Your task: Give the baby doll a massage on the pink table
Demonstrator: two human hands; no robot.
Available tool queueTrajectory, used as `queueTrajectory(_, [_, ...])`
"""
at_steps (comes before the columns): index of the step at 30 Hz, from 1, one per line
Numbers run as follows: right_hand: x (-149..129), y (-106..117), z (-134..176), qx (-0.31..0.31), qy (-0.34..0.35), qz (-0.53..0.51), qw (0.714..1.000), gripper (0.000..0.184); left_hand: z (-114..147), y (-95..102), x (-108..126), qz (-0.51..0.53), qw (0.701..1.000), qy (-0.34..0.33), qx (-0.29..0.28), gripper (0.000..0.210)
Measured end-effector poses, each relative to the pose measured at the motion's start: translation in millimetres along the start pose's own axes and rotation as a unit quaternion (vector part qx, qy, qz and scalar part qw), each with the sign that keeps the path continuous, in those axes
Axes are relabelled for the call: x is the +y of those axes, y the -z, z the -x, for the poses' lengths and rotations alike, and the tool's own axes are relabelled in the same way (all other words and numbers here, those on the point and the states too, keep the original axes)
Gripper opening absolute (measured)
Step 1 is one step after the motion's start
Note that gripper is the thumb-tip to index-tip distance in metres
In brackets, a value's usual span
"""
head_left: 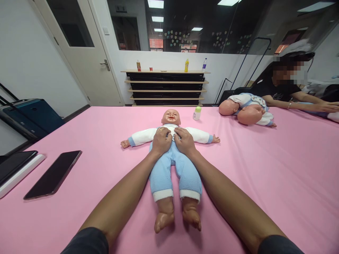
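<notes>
Doll is lying face-up on pink cover; left hand and right hand are resting curled on its chest, no telling whether they're pinching anything. Uneven pressure would be risking sideways slip.

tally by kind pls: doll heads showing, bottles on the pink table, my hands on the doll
Doll heads: 3
White bottle with green cap: 1
Left hand and right hand on the doll: 2
Total: 6
</notes>
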State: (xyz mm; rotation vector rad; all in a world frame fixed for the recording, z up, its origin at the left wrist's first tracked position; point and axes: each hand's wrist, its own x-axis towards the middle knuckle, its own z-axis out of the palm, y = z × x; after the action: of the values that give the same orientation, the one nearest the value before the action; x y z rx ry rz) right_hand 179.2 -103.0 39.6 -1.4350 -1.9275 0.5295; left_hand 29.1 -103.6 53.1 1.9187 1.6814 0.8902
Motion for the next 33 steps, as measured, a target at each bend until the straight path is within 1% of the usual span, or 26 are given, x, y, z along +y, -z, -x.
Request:
queueTrajectory(24, [-0.2, 0.7, -0.2, 0.004, -0.004, 0.002, 1.000, 0.030, 0.2, -0.6, -0.4, 0.009, 1.000, 0.013, -0.004, 0.017])
queueTrajectory(33, [1.2, -0.8, -0.3, 0.007, -0.001, 0.002, 1.000, 0.030, 0.1, -1.0, -0.6, 0.010, 1.000, 0.009, 0.002, 0.016])
